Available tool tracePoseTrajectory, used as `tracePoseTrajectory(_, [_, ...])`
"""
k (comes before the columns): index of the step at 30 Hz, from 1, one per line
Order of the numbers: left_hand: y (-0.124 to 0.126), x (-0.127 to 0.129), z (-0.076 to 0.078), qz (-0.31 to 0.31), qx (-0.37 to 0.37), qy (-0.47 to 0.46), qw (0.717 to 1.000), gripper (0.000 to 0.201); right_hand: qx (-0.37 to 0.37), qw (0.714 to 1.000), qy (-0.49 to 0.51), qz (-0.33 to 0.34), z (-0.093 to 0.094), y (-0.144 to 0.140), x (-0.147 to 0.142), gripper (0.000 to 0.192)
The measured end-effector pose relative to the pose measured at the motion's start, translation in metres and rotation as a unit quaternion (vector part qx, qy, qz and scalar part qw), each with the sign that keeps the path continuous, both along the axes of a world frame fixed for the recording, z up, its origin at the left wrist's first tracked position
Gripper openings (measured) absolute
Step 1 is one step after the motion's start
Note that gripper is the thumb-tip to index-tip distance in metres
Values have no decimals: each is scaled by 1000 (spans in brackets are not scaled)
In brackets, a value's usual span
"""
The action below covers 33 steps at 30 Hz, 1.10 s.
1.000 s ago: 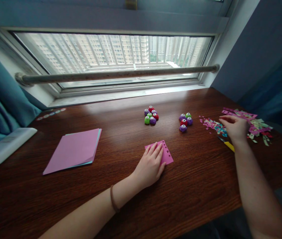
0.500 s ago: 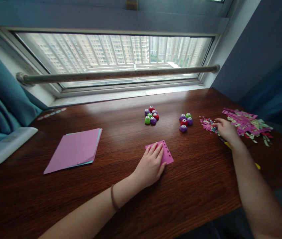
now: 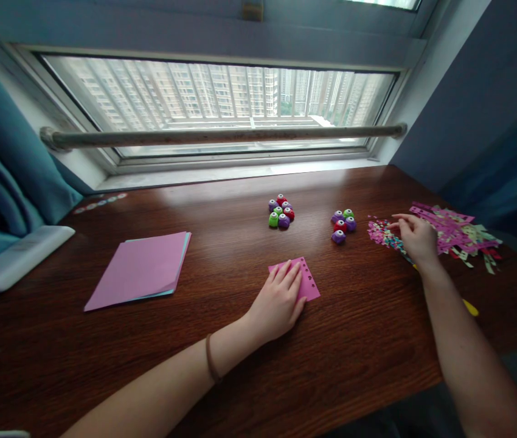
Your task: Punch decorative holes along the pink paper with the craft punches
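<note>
My left hand (image 3: 277, 301) lies flat over a small pink sheet of paper (image 3: 309, 291), fingers stretched out. A row of small punched holes runs along the sheet's right edge, and the hand hides much of its left part. At the right, my right hand (image 3: 417, 238) is over the edge of a pile of tiny pink, blue and white paper confetti (image 3: 381, 233). Its thumb and index finger are apart, and I make out nothing between them. Two clusters of craft punches in purple, green and red stand on the table: a left cluster (image 3: 284, 221) and a right cluster (image 3: 340, 226).
Pink and pale green paper strips (image 3: 457, 231) are heaped at the far right. Partly under my right arm lies something with a yellow handle (image 3: 471, 308). A stack of pink and blue paper (image 3: 142, 267) lies at the left, near a white device (image 3: 21, 261). Behind the table runs a window bar (image 3: 222, 136).
My right hand has lifted slightly from the confetti, showing more of the blue pieces. My left hand stays on the pink sheet. The camera view has shifted a little.
</note>
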<state>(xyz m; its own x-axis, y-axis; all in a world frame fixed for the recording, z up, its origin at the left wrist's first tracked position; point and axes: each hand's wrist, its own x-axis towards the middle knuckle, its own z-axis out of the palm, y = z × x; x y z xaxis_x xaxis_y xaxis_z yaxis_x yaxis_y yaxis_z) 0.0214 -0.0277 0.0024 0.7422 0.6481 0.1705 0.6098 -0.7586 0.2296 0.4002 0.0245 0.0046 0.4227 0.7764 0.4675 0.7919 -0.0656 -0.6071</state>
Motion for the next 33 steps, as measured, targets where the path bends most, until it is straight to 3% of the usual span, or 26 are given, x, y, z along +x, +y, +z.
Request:
tracePoseTrajectory(5, [0, 0, 1, -5, 1, -3, 1000, 51, 6, 998, 27, 64, 8, -6, -50, 28])
tracePoseTrajectory(11, [-1, -1, -2, 9, 9, -15, 1000, 50, -33, 961, -43, 273, 10, -15, -127, 24])
tracePoseTrajectory(13, [-1, -1, -3, 14, 13, -18, 1000, 51, -57, 946, -65, 312, 9, -13, -143, 23])
tracePoseTrajectory(16, [-2, -2, -4, 16, 16, -21, 1000, 50, -79, 944, -112, 300, 5, -1, -154, 22])
tracePoseTrajectory(21, [-3, -3, -5, 17, 23, -29, 999, 50, -65, 954, -132, 262, -1, 26, -147, 22])
tracePoseTrajectory(26, [-4, -3, -6, 17, 24, -31, 999, 52, -47, 950, -133, 277, -3, 46, -145, 21])
tracePoseTrajectory(33, [-4, -3, -7, 19, 27, -35, 999, 51, -11, 928, -155, 338, 1, 66, -191, 19])
